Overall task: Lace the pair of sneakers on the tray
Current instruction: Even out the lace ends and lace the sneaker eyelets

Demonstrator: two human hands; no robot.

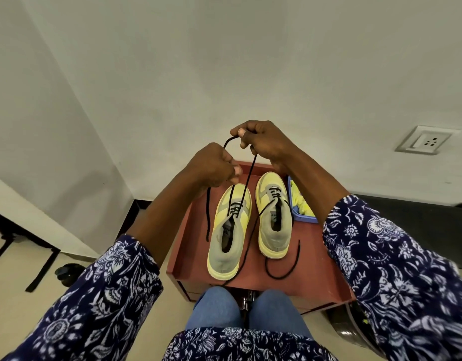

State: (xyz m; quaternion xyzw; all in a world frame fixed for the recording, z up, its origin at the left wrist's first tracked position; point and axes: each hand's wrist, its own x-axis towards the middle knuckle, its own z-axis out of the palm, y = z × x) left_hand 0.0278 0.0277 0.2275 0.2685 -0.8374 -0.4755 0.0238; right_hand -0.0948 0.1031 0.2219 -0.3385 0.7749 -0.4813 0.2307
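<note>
**Both hands hold the left sneaker's lace up over the tray**

Two yellow-and-grey sneakers stand side by side on a reddish-brown tray, toes toward its far edge, heels toward the near edge. The left sneaker sits a little nearer the near edge than the right sneaker; the two are just beside each other, not touching.

The left hand is raised above the left sneaker's toe, its fingers curled and pinching the black lace that rises from that shoe's eyelets. The right hand is higher and farther out, over the tray's far edge, its fingers clenched round the same lace, which arcs from one hand to the other. One loose end hangs down from the left hand along the tray's left side.

The right sneaker's lace is threaded through the lower eyelets; one end trails across the tray floor in a loop near the near right corner, the other crosses toward the left sneaker's heel.

A blue tray with yellow cloth in it lies by the right edge, just beside the right sneaker. The person wears patterned navy sleeves and blue jeans.
</note>
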